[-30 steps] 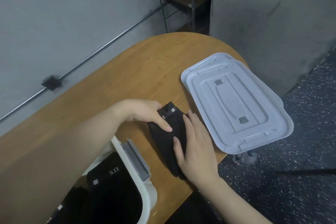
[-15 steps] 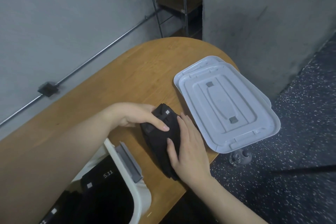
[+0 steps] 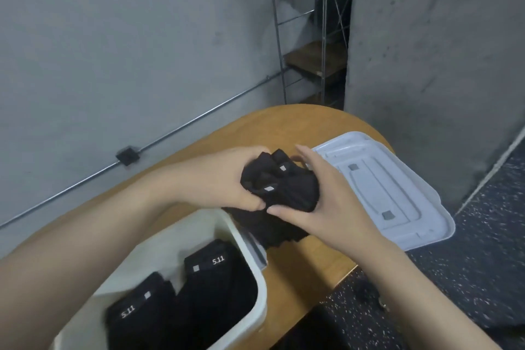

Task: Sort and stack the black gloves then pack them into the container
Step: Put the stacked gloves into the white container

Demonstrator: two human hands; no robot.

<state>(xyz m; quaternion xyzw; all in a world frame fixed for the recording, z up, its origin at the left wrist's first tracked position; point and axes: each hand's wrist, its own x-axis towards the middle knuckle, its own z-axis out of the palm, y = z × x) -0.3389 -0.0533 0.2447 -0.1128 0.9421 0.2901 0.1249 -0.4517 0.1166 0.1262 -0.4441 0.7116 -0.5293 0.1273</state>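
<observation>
Left hand and right hand both grip the glove stack (raised) above the container rim, beside the lid.

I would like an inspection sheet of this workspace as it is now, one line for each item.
Surface: wooden table with a rounded end.
Job's things: stack of black gloves held above the table; white container open, with black gloves marked 5.11 inside; its lid lies beside it on the table.
Clutter: nothing seen.
Grippers: left hand and right hand both grip the stack, one from each side.
Cables: metal conduit with a junction box on the wall.
Surroundings: concrete walls, wire shelf, speckled dark floor.
</observation>
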